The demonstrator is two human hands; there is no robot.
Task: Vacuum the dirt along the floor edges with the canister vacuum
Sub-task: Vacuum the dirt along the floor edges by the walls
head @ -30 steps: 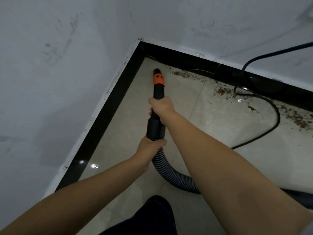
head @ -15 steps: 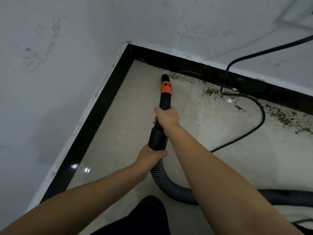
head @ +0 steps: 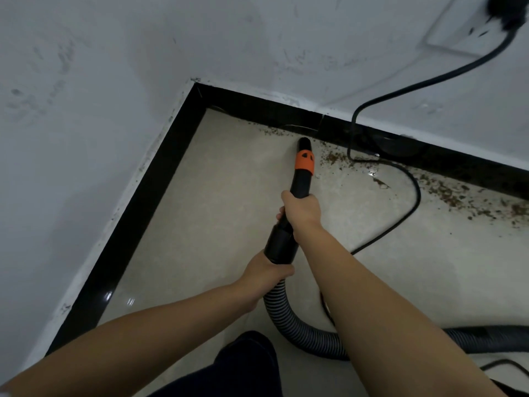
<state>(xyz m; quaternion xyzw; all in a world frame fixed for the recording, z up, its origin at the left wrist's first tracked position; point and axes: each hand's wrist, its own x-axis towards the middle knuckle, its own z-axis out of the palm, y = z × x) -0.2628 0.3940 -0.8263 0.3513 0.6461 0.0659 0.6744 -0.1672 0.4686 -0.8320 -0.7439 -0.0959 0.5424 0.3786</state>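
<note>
Both hands are wrapped around the vacuum wand near the centre of the frame. The right hand (head: 300,211) grips the black nozzle tube (head: 301,181) just below its orange collar (head: 304,161); the left hand (head: 264,277) grips lower down, where the wider black cuff (head: 280,244) meets the ribbed hose (head: 289,319). The nozzle tip sits on the pale tiled floor (head: 217,202), at or just short of the black skirting board (head: 266,108) along the far wall, upper centre. Brown dirt (head: 332,159) lies scattered immediately right of the tip and continues along the skirting toward the right edge. The hose curves from the left hand down and off to the lower right. A black power cord (head: 412,202) descends from a wall socket (head: 469,27) at upper right and loops across the floor through the dirt. A dark-clad knee (head: 246,359) shows at bottom centre.
</note>
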